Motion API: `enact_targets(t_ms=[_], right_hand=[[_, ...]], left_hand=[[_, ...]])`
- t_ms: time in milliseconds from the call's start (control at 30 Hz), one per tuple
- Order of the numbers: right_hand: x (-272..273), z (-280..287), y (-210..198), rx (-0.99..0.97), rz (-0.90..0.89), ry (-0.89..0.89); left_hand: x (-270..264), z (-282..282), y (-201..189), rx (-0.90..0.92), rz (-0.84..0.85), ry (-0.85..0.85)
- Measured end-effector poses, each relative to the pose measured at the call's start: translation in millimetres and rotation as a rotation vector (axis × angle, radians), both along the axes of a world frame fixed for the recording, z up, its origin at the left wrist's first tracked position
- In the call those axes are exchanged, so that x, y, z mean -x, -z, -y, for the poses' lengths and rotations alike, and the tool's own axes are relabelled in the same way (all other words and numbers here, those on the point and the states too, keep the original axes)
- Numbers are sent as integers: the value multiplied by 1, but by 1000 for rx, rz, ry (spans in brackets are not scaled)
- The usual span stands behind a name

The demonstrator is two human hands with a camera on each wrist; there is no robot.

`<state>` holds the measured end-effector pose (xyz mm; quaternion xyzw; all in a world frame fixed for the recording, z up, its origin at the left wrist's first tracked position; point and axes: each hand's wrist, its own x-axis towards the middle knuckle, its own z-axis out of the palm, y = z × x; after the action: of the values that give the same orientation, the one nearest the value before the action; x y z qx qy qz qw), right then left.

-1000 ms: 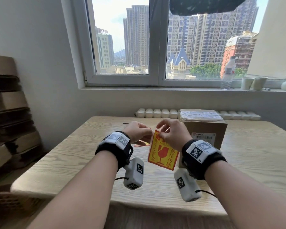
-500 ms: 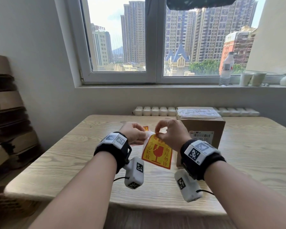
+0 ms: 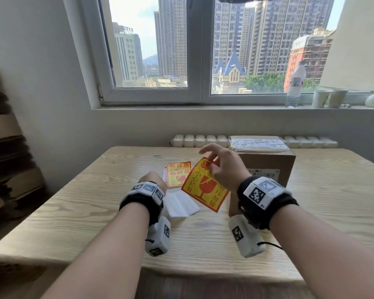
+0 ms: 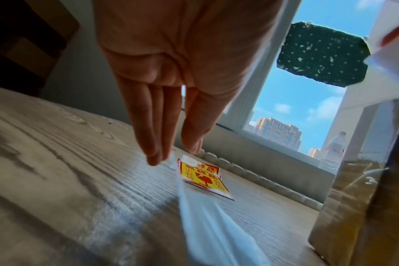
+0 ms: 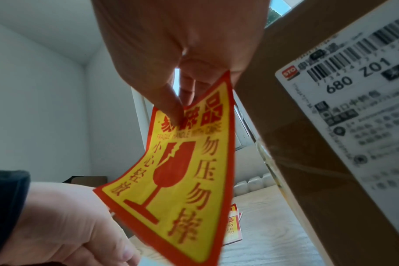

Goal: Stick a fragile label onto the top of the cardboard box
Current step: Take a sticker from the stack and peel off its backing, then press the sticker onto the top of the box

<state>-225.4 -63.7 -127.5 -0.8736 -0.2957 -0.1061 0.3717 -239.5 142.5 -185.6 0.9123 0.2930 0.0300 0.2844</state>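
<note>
My right hand (image 3: 214, 169) pinches the top corner of a yellow and red fragile label (image 3: 204, 187), which hangs in the air left of the cardboard box (image 3: 268, 167). The right wrist view shows thumb and finger of that hand (image 5: 180, 111) on the label (image 5: 178, 171), with the box (image 5: 296, 144) close on the right. My left hand (image 3: 154, 180) is low over the table, fingers straight in the left wrist view (image 4: 173, 153). White backing paper (image 3: 181, 203) lies by it, seen blurred as backing paper (image 4: 201, 216). The box top is taped.
A stack of spare fragile labels (image 3: 177, 175) lies on the wooden table (image 3: 84, 212) behind my left hand. A bottle (image 3: 295, 85) and cups (image 3: 330, 98) stand on the window sill. Flattened cartons (image 3: 7, 147) are piled at the left wall.
The label has come away from its backing. My left hand dropped to the table with the white backing, and my right hand carries the label alone, slightly right and up.
</note>
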Motion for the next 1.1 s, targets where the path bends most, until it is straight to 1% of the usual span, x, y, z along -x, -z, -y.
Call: enact_targets(t_ms=[100, 133, 167, 233, 267, 300, 400, 467, 567, 633, 667, 733, 800, 833, 967, 1100], right_hand=[[2, 2, -7, 7, 21, -8], [2, 3, -10, 4, 30, -4], [3, 4, -13, -3, 40, 0], [3, 7, -21, -7, 65, 13], [4, 9, -25, -7, 76, 21], [5, 11, -29, -11, 86, 29], [9, 16, -40, -44, 106, 45], [14, 22, -48, -86, 111, 48], [19, 35, -61, -163, 112, 77], [19, 49, -69, -200, 93, 130], [19, 57, -72, -214, 59, 168], [16, 76, -76, -241, -63, 231], [13, 93, -77, -338, -211, 237], [10, 102, -77, -394, -253, 249], [-5, 125, -75, -568, -256, 355], [-20, 131, -72, -564, -286, 309]], left_hand=[[0, 5, -16, -65, -11, 53], [1, 8, -26, -18, 26, 79], [2, 11, -37, 101, 83, 123], [9, 21, -60, 440, 169, 251], [15, 27, -71, 536, 182, 318], [20, 32, -81, 552, 183, 374], [28, 47, -97, 409, 173, 456], [29, 54, -104, 375, 202, 466], [32, 63, -115, 454, 269, 441], [31, 67, -124, 532, 327, 395], [30, 69, -127, 578, 354, 376], [27, 77, -133, 668, 391, 359], [24, 90, -137, 729, 388, 365], [21, 97, -137, 745, 379, 377], [6, 126, -135, 790, 377, 391], [-11, 142, -133, 797, 375, 376]])
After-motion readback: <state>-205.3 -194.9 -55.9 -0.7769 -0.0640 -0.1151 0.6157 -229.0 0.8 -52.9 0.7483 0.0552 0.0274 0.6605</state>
